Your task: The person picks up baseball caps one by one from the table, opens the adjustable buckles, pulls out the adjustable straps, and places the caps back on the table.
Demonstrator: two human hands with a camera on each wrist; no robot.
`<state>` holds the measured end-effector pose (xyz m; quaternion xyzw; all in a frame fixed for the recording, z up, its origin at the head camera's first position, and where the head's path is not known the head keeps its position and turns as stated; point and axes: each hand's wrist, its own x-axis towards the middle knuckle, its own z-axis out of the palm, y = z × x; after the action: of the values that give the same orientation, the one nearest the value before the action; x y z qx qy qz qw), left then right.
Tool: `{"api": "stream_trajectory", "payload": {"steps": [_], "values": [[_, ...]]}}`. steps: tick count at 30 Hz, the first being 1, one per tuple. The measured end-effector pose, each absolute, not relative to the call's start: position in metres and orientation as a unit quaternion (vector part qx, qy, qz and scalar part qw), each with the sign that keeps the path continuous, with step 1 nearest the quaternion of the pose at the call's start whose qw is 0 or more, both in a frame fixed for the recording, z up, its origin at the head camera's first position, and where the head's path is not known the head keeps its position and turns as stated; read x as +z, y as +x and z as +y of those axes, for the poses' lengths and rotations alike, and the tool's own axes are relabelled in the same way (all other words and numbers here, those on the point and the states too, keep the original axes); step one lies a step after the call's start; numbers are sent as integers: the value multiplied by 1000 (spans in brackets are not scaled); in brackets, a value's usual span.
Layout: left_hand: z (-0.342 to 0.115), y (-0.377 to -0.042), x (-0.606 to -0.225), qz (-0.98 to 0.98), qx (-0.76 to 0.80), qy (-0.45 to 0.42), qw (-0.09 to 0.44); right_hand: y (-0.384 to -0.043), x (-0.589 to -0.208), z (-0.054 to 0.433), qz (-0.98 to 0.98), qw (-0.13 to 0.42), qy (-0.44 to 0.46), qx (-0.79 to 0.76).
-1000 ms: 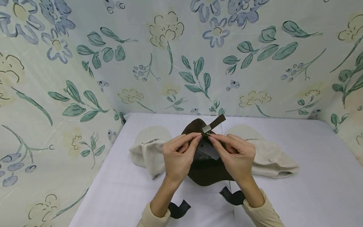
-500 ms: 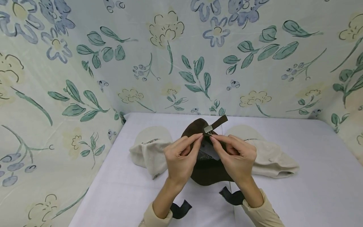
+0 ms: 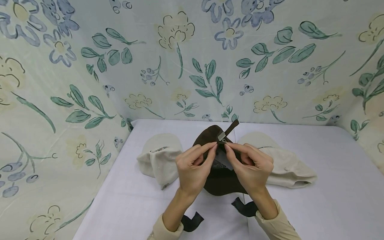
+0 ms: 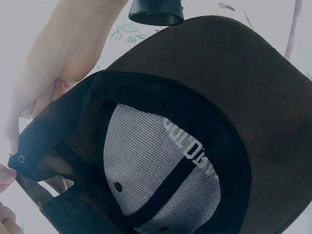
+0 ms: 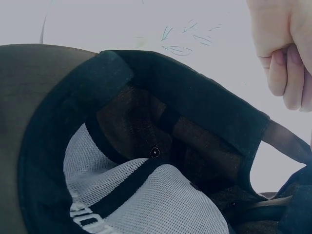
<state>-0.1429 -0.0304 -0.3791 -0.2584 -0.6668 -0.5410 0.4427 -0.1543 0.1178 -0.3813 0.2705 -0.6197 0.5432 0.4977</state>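
Observation:
A dark brown baseball cap [image 3: 223, 185] stands between the two hands, its brim toward the person and its back opening facing up. Pale mesh lining [image 4: 141, 151] with white lettering shows inside it in the left wrist view. At the back of the cap, my left hand [image 3: 193, 171] pinches the band between thumb and forefinger. Close beside it, my right hand [image 3: 253, 166] pinches the same closure. Just above the fingertips sits a metal buckle [image 3: 221, 136], with a loose strap end [image 3: 232, 126] pointing up to the right. The fingertips partly hide the strap.
One cream cap [image 3: 162, 156] lies left of the hands, and another cream cap [image 3: 288, 165] lies on the right. Black wrist mounts [image 3: 192, 221] jut inward near both sleeves. A white cloth [image 3: 120, 206] covers the table, with floral fabric [image 3: 180, 66] hanging behind.
Both hands have shifted slightly to the right with the brown cap's back band. The loose strap end has turned and looks narrower. The cream caps have stayed put.

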Motion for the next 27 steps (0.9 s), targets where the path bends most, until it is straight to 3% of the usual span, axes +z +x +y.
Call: {"api": "stream_trajectory", "payload": {"steps": [27], "values": [[-33, -131, -369, -693, -567, -234, 380, -154, -381, 113, -603, 552, 263, 512]]}}
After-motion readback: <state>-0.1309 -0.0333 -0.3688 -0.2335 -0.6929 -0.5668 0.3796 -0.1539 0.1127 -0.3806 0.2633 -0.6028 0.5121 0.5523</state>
